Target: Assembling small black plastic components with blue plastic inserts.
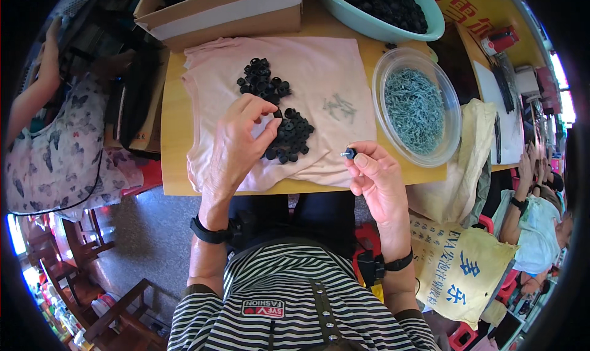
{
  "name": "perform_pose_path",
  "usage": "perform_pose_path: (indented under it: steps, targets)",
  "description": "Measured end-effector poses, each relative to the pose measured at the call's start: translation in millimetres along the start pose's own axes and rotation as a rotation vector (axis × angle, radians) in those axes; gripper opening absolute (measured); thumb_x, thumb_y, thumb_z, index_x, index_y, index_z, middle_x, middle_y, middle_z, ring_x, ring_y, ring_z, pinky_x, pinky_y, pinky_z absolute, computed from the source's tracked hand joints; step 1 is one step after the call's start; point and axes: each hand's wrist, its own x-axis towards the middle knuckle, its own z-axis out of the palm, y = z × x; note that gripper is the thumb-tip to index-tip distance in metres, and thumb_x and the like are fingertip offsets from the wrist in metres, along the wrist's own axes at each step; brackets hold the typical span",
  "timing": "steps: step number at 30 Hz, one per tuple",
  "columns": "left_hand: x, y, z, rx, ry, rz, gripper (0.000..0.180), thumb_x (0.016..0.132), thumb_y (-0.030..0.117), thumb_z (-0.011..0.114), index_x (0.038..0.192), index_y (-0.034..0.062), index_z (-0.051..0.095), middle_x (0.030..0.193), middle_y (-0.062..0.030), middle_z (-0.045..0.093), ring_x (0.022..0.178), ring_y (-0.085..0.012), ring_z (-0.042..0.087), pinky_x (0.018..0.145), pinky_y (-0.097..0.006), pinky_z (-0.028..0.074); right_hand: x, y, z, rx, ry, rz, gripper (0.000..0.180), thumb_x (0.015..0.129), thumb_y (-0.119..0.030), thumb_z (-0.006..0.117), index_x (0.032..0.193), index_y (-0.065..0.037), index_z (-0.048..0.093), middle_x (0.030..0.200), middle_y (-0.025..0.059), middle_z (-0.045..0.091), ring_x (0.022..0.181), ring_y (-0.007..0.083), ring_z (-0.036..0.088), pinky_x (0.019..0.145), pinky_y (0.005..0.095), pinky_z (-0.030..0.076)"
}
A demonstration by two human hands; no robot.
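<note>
My right hand [376, 174] pinches a screw with a small black plastic cap [351, 153] on it, between thumb and forefinger; the silvery shank points left. My left hand [243, 136] reaches over the heap of black plastic caps [295, 136] on the pink cloth [335, 56]. Its thumb and forefinger close around one dark cap [278, 114] at the heap's edge. A second heap of black caps [261, 80] lies just beyond that hand. Several loose screws [340, 107] rest on the cloth to the right of the heaps.
A clear round tub [377, 114] full of screws stands on the table's right side. At the back are a cardboard box [233, 19] and a pale green basin [434, 32], both holding black parts. Other people sit at left and right. A printed sack [467, 271] lies at lower right.
</note>
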Motion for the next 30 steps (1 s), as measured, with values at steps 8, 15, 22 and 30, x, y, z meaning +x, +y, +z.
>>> perform_pose_path:
  steps: [8, 15, 22, 30]
  targets:
    - [-18, 8, -9, -0.120, 0.026, -0.050, 0.018, 0.080, 0.008, 0.067, 0.096, 0.0025, 0.061, 0.093, -0.0092, 0.066, 0.080, -0.0190, 0.064, 0.064, -0.029, 0.050, -3, 9, 15, -0.245, 0.039, -0.112, 0.020, 0.086, -0.009, 0.064, 0.105, -0.002, 0.062, 0.093, 0.0040, 0.064, 0.077, 0.0056, 0.057, 0.057, 0.0194, 0.050]
    - [-25, 7, -9, -0.134, 0.058, 0.054, 0.024, 0.080, 0.003, 0.066, 0.104, 0.0028, 0.063, 0.095, -0.0073, 0.066, 0.081, -0.0141, 0.063, 0.071, -0.025, 0.049, -2, 14, 25, -0.262, 0.034, -0.128, 0.021, 0.087, -0.009, 0.064, 0.106, -0.001, 0.061, 0.093, 0.0049, 0.063, 0.074, 0.0058, 0.057, 0.058, 0.0193, 0.050]
    - [-45, 9, 13, -0.984, 0.019, -0.060, 0.027, 0.082, -0.003, 0.066, 0.108, -0.0033, 0.059, 0.104, -0.0093, 0.064, 0.091, -0.0123, 0.061, 0.081, -0.026, 0.050, -10, 12, 38, -0.280, 0.023, -0.260, 0.021, 0.087, -0.007, 0.063, 0.106, 0.000, 0.061, 0.092, 0.0067, 0.064, 0.070, 0.0073, 0.057, 0.056, 0.0202, 0.048]
    - [-60, 23, 17, -1.395, -0.054, -0.067, 0.026, 0.082, -0.004, 0.064, 0.107, -0.0034, 0.057, 0.109, -0.0165, 0.063, 0.094, -0.0210, 0.065, 0.088, -0.034, 0.053, -28, 8, 54, -0.414, 0.012, -0.528, 0.022, 0.088, -0.005, 0.062, 0.107, 0.005, 0.058, 0.100, 0.0102, 0.063, 0.077, 0.0133, 0.063, 0.065, 0.0224, 0.052]
